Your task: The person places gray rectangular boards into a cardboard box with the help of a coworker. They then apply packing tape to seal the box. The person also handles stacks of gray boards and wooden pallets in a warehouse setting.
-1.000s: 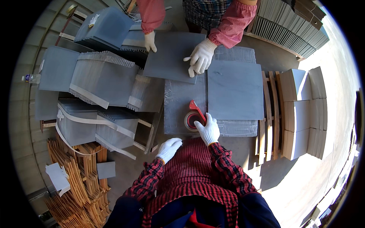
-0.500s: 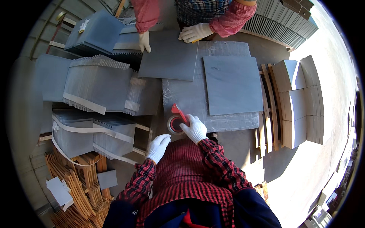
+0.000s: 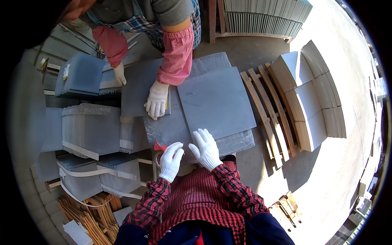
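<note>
My left hand (image 3: 170,161), in a white knit glove, is beside a tape dispenser with a red head (image 3: 159,146) at the near left table corner. It partly covers the dispenser's handle and roll; its thumb and fingers look apart, with no clear grip. My right hand (image 3: 207,151), also gloved, is open with fingers spread at the near edge of a flat grey panel (image 3: 218,102). A co-worker's gloved hand (image 3: 157,100) presses on another grey panel (image 3: 139,92), partly covering a yellow item (image 3: 166,105). The co-worker's other hand (image 3: 119,74) is at that panel's far left edge.
Both panels rest on a plastic-wrapped table surface (image 3: 234,143). Stacks of grey sheets (image 3: 92,128) line the left side, above a heap of wooden slats (image 3: 87,214). At right stand a wooden pallet (image 3: 265,116) and stacked pale blocks (image 3: 314,100). A rack of sheets (image 3: 265,20) stands behind.
My right hand has let go of the tape dispenser and moved right to the panel's edge. My left hand has come up to the dispenser. The co-worker leans further over; my view has turned.
</note>
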### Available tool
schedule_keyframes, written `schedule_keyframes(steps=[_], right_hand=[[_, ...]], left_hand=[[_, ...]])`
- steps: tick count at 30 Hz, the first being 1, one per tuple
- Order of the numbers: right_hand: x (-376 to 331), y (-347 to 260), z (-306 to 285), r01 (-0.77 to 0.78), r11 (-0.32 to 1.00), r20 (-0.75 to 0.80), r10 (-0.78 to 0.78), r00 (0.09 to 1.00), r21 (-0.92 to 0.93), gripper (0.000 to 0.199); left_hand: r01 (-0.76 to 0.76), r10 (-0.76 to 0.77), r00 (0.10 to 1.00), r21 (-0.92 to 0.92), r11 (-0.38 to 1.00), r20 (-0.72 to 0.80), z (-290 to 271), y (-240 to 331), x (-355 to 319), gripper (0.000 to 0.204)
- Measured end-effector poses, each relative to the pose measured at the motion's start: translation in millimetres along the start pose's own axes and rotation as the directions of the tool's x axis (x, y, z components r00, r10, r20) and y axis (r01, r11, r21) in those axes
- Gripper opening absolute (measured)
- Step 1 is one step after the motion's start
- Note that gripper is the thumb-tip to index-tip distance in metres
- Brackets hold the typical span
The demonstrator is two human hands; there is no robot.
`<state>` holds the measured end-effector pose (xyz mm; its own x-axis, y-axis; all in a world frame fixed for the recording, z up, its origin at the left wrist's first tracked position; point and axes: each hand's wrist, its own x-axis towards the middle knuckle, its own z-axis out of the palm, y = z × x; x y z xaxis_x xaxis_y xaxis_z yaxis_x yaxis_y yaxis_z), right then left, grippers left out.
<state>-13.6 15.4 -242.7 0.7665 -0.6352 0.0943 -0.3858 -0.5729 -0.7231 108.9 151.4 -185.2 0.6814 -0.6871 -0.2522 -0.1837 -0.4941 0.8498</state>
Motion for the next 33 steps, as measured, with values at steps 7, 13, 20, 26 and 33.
schedule_keyframes(steps=[7,13,20,26,33], right_hand=[[41,82,-94,-0.11,0.991,-0.035,0.112,0.993,0.076,0.051],[87,198,-162,-0.325,0.923,-0.19,0.364,0.912,0.208,0.044],[157,281,-140,-0.479,0.351,0.283,0.483,0.829,0.805,0.042],[195,288,-119,-0.455,0.384,0.326,0.355,0.876,0.804,0.044],[218,285,-108,-0.395,0.285,0.293,0.339,0.894,0.873,0.04]], left_hand=[[-0.184,0.247,0.963,0.412,0.892,-0.105,118,55,175,0.053],[-0.017,0.368,0.904,0.843,0.538,-0.216,236,54,305,0.048],[-0.041,0.37,0.909,0.845,0.534,-0.19,236,57,308,0.047],[-0.066,0.358,0.921,0.846,0.529,-0.152,238,66,306,0.046],[-0.079,0.356,0.922,0.828,0.555,-0.151,234,61,304,0.05]])
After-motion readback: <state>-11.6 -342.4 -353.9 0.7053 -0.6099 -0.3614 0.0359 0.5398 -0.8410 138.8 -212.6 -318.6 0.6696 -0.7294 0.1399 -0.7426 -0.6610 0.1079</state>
